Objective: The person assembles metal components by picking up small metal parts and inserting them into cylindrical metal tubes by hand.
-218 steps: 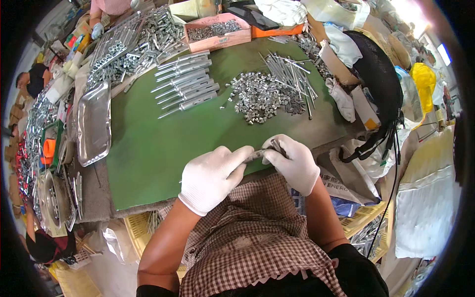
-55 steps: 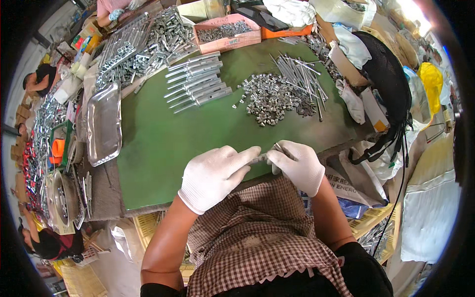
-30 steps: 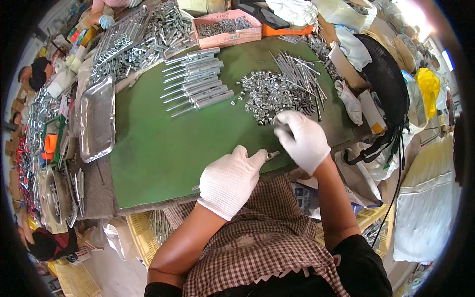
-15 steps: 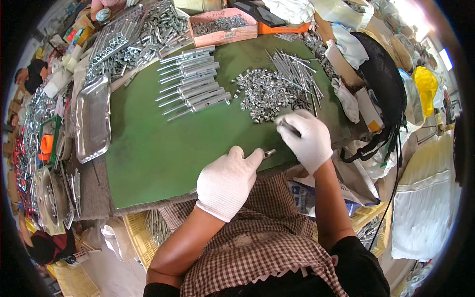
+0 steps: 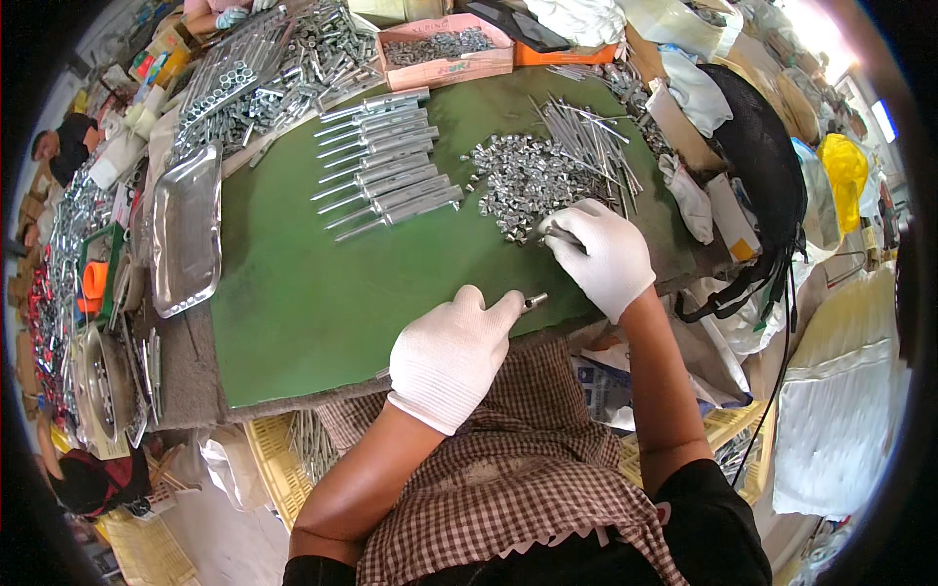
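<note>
Over the near edge of a green-topped table point(image 5: 313, 322), two white-gloved hands were busy: the left hand point(image 5: 454, 354) was closed around a silver metal tube point(image 5: 534, 302), one end poking out past the thumb side, while the right hand point(image 5: 604, 259) pinched a small dark piece point(image 5: 565, 234), too covered for me to name. It sat right by a heap of little silver fittings point(image 5: 523, 176); whether it touched them I could not tell. I judged that piece the likeliest to be lost, since smooth metal could slip from gloved fingers and vanish among the loose fittings. A careless sweep of the right hand could also have scattered the heap. So near the edge, the tube could have dropped if the left grip loosened, and the row of tubes with pointed rods point(image 5: 391, 161) looked able to roll if bumped. Farther back stood a pink box point(image 5: 459, 71) full of small grey metal bits. At the left lay a shallow metal tray point(image 5: 186, 230) with rounded corners. Below the table, a yellow crate point(image 5: 266, 459) held long thin rods point(image 5: 312, 444), and a second yellow crate point(image 5: 764, 459), at the right, held jumbled metal pieces point(image 5: 731, 454)
</note>
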`<state>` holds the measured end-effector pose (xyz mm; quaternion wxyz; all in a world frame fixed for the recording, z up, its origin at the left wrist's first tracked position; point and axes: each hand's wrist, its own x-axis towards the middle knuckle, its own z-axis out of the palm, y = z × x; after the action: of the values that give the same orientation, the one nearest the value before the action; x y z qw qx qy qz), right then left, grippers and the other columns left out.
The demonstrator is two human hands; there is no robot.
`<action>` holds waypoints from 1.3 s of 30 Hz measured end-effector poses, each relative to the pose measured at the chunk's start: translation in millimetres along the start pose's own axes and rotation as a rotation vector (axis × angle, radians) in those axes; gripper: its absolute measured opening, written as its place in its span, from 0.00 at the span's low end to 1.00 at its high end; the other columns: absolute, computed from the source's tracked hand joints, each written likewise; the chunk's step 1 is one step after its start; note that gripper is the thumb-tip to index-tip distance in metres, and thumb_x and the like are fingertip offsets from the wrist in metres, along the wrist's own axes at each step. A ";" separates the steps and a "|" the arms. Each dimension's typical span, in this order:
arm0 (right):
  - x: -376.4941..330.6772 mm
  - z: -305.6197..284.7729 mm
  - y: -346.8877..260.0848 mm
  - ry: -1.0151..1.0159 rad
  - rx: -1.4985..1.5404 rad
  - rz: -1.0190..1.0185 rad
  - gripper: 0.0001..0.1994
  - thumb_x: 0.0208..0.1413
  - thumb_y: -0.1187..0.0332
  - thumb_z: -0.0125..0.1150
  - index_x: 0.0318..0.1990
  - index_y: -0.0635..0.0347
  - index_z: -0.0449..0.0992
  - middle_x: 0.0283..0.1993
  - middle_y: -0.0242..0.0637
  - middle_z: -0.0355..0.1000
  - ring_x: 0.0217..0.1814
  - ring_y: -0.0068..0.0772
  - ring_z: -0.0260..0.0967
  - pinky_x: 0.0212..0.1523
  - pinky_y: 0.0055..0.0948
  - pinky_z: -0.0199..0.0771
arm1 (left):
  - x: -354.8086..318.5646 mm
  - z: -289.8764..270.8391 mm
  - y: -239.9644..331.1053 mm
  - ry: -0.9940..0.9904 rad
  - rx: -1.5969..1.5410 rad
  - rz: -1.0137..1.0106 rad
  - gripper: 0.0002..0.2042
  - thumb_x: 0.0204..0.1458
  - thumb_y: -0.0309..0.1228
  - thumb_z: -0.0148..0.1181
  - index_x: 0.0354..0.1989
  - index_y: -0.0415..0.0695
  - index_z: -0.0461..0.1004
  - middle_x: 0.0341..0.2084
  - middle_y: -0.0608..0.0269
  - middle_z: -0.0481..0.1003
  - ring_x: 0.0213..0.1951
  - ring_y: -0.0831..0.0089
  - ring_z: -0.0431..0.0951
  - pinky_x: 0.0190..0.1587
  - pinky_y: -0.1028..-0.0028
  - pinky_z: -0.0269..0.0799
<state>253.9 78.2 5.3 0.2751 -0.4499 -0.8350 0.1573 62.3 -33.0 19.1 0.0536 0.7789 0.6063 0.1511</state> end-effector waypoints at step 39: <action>-16.1 -2.4 -1.0 -0.249 0.015 -0.232 0.07 0.50 0.71 0.58 0.37 0.54 0.77 0.36 0.40 0.73 0.38 0.49 0.73 0.40 0.44 0.73 | -2.2 3.7 -1.5 0.070 -0.039 0.031 0.10 0.53 0.33 0.58 0.44 0.57 0.76 0.25 0.61 0.69 0.20 0.62 0.75 0.21 0.64 0.70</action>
<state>261.7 64.2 2.6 0.1889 -0.3252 -0.9079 0.1851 61.5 -34.4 14.8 0.0450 0.7811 0.5928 0.1909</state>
